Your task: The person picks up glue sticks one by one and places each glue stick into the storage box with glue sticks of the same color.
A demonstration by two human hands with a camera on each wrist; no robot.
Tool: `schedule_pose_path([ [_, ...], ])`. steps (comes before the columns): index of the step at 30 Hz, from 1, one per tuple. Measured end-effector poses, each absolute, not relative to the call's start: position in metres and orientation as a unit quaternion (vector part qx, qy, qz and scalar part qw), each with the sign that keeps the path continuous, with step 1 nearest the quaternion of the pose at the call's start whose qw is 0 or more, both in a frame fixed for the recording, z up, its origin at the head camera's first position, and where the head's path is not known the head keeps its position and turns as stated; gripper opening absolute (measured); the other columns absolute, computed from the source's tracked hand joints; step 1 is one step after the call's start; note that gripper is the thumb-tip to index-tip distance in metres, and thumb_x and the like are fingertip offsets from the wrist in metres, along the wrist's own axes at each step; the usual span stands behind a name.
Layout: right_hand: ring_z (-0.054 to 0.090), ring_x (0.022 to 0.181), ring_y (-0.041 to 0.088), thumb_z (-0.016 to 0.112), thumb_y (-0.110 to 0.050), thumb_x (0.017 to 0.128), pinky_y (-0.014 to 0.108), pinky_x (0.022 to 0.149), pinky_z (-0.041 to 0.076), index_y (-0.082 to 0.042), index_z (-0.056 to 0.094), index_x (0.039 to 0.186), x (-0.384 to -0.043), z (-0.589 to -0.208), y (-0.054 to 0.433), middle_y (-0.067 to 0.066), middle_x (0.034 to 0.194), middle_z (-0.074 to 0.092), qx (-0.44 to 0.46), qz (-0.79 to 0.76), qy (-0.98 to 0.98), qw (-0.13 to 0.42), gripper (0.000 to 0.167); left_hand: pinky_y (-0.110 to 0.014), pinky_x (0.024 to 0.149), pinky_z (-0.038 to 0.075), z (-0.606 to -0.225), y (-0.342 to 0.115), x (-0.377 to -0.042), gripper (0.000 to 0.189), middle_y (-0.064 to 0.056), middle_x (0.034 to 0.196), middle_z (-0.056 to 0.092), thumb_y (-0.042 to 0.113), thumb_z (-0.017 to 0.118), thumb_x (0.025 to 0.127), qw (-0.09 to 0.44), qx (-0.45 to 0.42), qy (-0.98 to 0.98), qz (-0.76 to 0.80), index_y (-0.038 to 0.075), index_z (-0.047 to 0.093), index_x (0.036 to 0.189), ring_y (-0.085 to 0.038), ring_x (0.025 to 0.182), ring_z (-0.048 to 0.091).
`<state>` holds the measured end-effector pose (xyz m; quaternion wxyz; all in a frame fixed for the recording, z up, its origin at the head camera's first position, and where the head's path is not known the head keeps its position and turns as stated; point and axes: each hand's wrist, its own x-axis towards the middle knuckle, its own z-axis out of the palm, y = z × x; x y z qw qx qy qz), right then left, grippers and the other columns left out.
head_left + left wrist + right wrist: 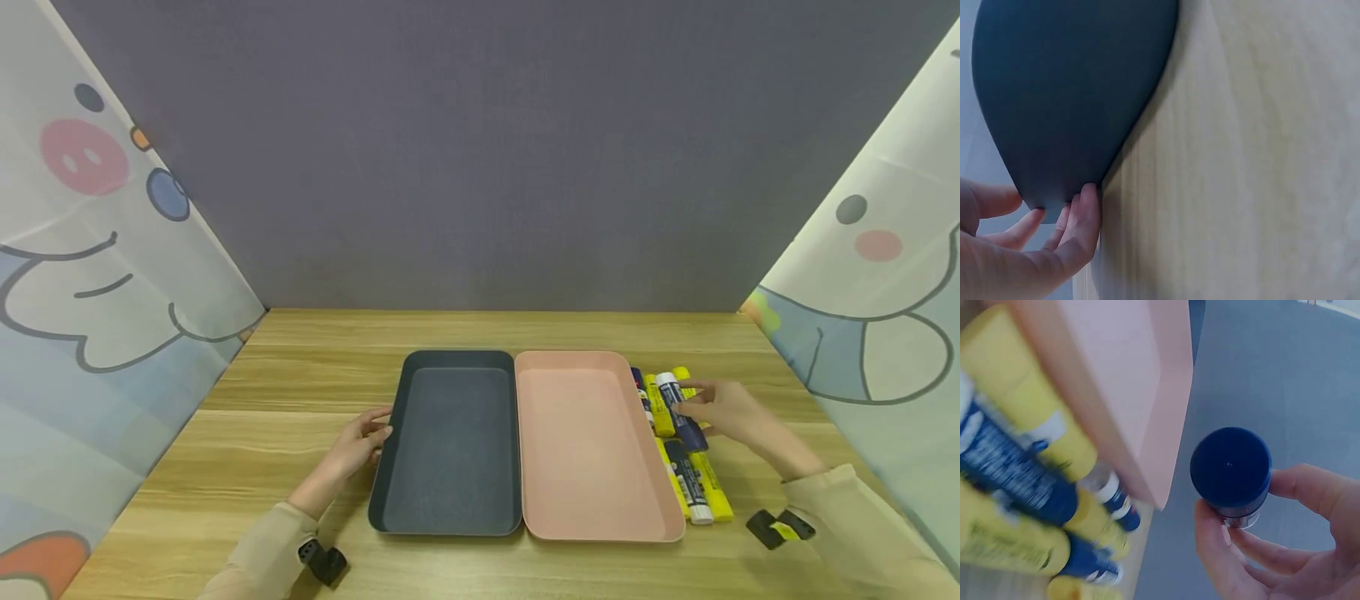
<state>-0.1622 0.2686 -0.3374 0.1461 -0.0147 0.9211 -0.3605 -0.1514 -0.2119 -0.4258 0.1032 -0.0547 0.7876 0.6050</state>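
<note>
My right hand (726, 408) pinches a navy glue stick (1230, 467) with a white end between thumb and fingers. In the right wrist view its round navy end faces the camera. It is over a cluster of yellow glue sticks (711, 487) and navy glue sticks (686, 482) lying right of the pink tray (600, 450). On the other side, my left hand (356, 446) touches the left wall of the dark grey tray (450, 450). Its fingertips rest against the outer wall in the left wrist view, and the thumb (997, 200) is at the rim.
Both trays stand side by side, touching, on a wood-grain table (285, 392). A grey panel (495, 167) rises behind the table. Printed cartoon curtains (112, 250) flank it on both sides. Some glue sticks lie close against the pink tray's right wall.
</note>
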Motion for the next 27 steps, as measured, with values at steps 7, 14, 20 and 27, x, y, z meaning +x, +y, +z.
schedule_pose_path([
  [7, 0.058, 0.072, 0.017, 0.057, -0.021, 0.085, 0.038, 0.063, 0.051, 0.014, 0.034, 0.127, -0.176, -0.329, 0.242, 0.023, 0.095, 0.056, -0.046, -0.367, 0.916, 0.152, 0.059, -0.025, 0.059, 0.043, -0.426, -0.211, -0.151, 0.04, -0.022, 0.108, 0.047, 0.004, 0.045, 0.091, 0.102, -0.056, 0.785, 0.608, -0.004, 0.037, 0.129, -0.016, 0.076, 0.055],
  [14, 0.055, 0.075, 0.017, 0.057, -0.016, 0.085, 0.035, 0.064, 0.052, 0.012, 0.035, 0.127, -0.186, -0.326, 0.213, 0.017, 0.09, 0.055, -0.054, -0.391, 0.903, 0.17, 0.056, -0.024, 0.057, 0.041, -0.425, -0.212, -0.15, 0.041, -0.022, 0.108, 0.048, 0.005, 0.045, 0.091, 0.105, -0.054, 0.786, 0.606, -0.003, 0.036, 0.13, -0.016, 0.075, 0.054],
  [20, 0.057, 0.076, 0.019, 0.057, -0.014, 0.085, 0.034, 0.064, 0.051, 0.01, 0.033, 0.13, -0.199, -0.328, 0.195, 0.02, 0.095, 0.053, -0.051, -0.413, 0.889, 0.19, 0.056, -0.026, 0.058, 0.043, -0.425, -0.212, -0.15, 0.041, -0.022, 0.11, 0.047, 0.005, 0.046, 0.091, 0.107, -0.06, 0.783, 0.609, -0.002, 0.037, 0.13, -0.016, 0.076, 0.055],
  [27, 0.057, 0.085, 0.024, 0.057, -0.016, 0.085, 0.034, 0.068, 0.051, 0.007, 0.035, 0.13, -0.215, -0.327, 0.176, 0.024, 0.105, 0.051, -0.039, -0.424, 0.881, 0.207, 0.055, -0.028, 0.06, 0.046, -0.424, -0.211, -0.151, 0.04, -0.024, 0.11, 0.049, 0.005, 0.047, 0.09, 0.1, -0.066, 0.782, 0.611, -0.004, 0.039, 0.129, -0.016, 0.075, 0.056],
])
